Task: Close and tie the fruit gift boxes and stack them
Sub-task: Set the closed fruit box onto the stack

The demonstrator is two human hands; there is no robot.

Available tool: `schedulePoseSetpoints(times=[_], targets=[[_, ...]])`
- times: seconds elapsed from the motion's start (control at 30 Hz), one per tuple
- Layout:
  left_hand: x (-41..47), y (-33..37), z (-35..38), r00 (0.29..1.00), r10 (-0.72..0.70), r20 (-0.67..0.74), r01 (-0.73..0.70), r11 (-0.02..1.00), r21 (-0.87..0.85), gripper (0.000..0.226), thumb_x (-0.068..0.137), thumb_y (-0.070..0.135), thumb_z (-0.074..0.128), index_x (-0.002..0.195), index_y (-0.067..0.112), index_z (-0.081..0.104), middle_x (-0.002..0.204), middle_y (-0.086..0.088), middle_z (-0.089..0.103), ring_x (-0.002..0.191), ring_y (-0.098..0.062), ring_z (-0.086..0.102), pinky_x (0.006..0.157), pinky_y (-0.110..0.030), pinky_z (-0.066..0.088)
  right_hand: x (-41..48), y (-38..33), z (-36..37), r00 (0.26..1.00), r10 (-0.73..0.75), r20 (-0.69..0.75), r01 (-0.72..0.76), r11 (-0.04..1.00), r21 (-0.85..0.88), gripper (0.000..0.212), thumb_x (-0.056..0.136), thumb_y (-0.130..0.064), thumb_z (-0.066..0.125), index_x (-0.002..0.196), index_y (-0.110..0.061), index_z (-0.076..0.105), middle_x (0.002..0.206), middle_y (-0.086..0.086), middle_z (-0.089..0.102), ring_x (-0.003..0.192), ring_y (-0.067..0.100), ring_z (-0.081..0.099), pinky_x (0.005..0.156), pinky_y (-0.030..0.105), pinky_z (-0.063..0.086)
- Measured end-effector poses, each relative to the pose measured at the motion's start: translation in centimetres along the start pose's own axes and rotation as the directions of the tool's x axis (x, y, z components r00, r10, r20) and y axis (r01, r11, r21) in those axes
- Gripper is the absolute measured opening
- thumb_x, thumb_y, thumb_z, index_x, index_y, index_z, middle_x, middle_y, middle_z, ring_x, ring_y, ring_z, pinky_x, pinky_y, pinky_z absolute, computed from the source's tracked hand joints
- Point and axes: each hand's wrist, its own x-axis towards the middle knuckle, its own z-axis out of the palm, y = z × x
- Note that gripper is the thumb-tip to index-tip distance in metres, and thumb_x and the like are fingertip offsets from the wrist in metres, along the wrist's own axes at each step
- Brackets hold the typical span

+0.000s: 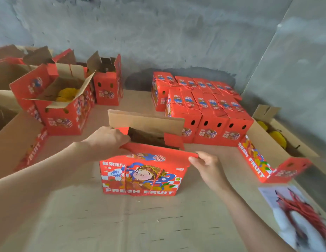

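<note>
Here, left hand on box; right hand too

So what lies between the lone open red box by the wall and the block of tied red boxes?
Only bare brown cardboard sheeting, seen in the head view.

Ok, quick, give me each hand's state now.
Left hand: holds the left end of the front flap of the open gift box.
Right hand: pinches that flap's right corner.
</note>
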Motion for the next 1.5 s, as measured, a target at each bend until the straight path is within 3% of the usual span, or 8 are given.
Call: schedulePoseSetpoints(times=[0.43,0.6,0.77,0.83,0.93,1.13,1.33,1.5], targets=[[-3.5,13.0,-2.2,0.983,0.176,0.051,-0.164,0.970,-0.181,0.040,0.095,0.054,0.039,0.079,0.018,0.047,0.080,0.000,0.060,0.071,-0.021,0.049,0.058,-0.021,0.030,-3.8,5.2,-9.2,0.978,0.095,0.188,-0.139,0.962,0.237,0.016,0.087,-0.009,0.059,0.093,-0.011,0.074,0.096,0.009,0.073,0.089,0.012,0.066,0.079,0.016,0.048],[-3.3,10.5,-1.7,0.968,-0.223,-0.120,-0.017,0.417,-0.909,0.030,0.095,0.026,0.051,0.077,0.011,0.068,0.073,0.000,0.070,0.068,-0.008,0.066,0.069,-0.022,0.052,-3.9,6.4,-9.9,0.927,0.108,0.360,-0.232,0.918,0.322,0.031,0.078,-0.028,0.063,0.107,-0.021,0.072,0.110,0.006,0.071,0.105,0.014,0.065,0.090,0.019,0.049],[-6.2,9.5,4.8,0.802,-0.559,-0.210,0.123,0.499,-0.858,0.028,0.095,0.002,0.051,0.083,0.022,0.065,0.085,0.002,0.068,0.080,-0.014,0.064,0.074,-0.024,0.047,-4.6,7.7,-8.6,0.889,0.088,0.449,-0.257,0.907,0.332,0.034,0.080,-0.025,0.063,0.113,-0.020,0.071,0.132,-0.009,0.060,0.127,0.003,0.049,0.094,0.012,0.042],[-7.3,10.2,7.0,0.831,-0.533,-0.159,0.134,0.469,-0.873,0.013,0.098,0.024,0.048,0.103,0.025,0.061,0.109,-0.001,0.065,0.104,-0.021,0.061,0.086,-0.023,0.044,-4.8,7.7,-8.4,0.901,0.076,0.428,-0.238,0.910,0.340,0.034,0.081,-0.026,0.062,0.114,-0.022,0.071,0.131,-0.011,0.059,0.127,0.001,0.048,0.094,0.011,0.041],[-7.5,10.6,9.2,0.885,-0.459,-0.080,0.198,0.525,-0.828,0.079,0.080,0.077,0.033,0.133,0.020,0.046,0.150,0.004,0.025,0.143,-0.015,0.017,0.115,-0.035,0.019,-4.8,7.6,-8.3,0.907,0.053,0.417,-0.225,0.900,0.374,0.032,0.081,-0.024,0.062,0.110,-0.014,0.072,0.126,-0.004,0.064,0.122,0.006,0.055,0.094,0.012,0.043],[-6.5,9.4,9.3,0.899,-0.437,-0.044,0.155,0.409,-0.899,0.055,0.084,0.008,0.065,0.133,0.021,0.042,0.152,0.004,0.018,0.139,-0.016,0.026,0.097,-0.009,0.035,-6.0,7.4,-8.5,0.889,-0.002,0.457,-0.189,0.909,0.372,0.027,0.084,-0.028,0.063,0.108,-0.019,0.073,0.113,0.004,0.071,0.111,0.019,0.064,0.094,0.024,0.048],[-6.1,8.4,8.5,0.932,-0.357,0.056,0.261,0.556,-0.789,0.059,0.089,0.017,0.063,0.142,0.016,0.039,0.152,0.012,0.014,0.136,-0.004,0.022,0.100,-0.009,0.026,-5.4,6.8,-10.5,0.785,-0.051,0.618,-0.324,0.816,0.479,0.063,0.076,-0.063,0.063,0.119,-0.016,0.067,0.118,0.006,0.068,0.121,0.019,0.057,0.101,0.028,0.045],[-6.1,8.8,8.8,0.933,-0.351,0.081,0.287,0.587,-0.757,0.059,0.094,0.020,0.055,0.147,0.016,0.029,0.157,0.008,0.008,0.141,-0.010,0.019,0.110,-0.022,0.024,-2.2,7.3,-7.9,0.976,0.186,0.111,-0.213,0.916,0.340,0.020,0.096,-0.019,0.052,0.101,-0.015,0.071,0.109,0.001,0.069,0.115,0.028,0.059,0.085,0.030,0.050]])
